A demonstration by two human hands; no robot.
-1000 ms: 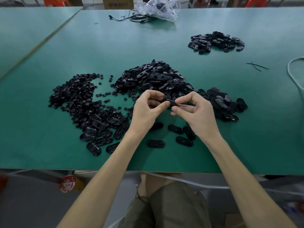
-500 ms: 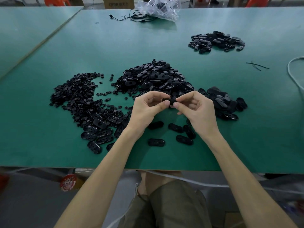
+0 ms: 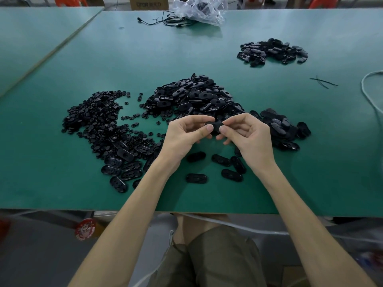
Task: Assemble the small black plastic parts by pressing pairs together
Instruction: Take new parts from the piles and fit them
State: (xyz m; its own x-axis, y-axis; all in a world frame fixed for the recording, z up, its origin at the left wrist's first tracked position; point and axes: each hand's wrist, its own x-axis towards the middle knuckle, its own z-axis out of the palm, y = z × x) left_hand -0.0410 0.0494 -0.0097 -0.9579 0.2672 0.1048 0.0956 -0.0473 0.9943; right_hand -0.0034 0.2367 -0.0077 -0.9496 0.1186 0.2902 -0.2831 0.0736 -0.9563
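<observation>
Whereas the view a second ago has the part (image 3: 214,126) edge-on, it now lies broadside between both thumbs, held above the desk (image 3: 62,183) just before the centre heap (image 3: 194,94). Left hand (image 3: 184,137), right hand (image 3: 248,137): each grip pinches one end. Judgement: pair likely seated, final squeeze under way. Count: one part in hand; five loose ovals (image 3: 196,178) below the hands; four heaps, adding small bits (image 3: 93,119), right heap (image 3: 284,129), far heap (image 3: 271,50), their pieces uncountable.

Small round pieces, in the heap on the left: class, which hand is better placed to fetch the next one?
Left, probably. The left hand is on the same side as that heap; the right hand would have to cross over. Both pinch the black part.
</observation>
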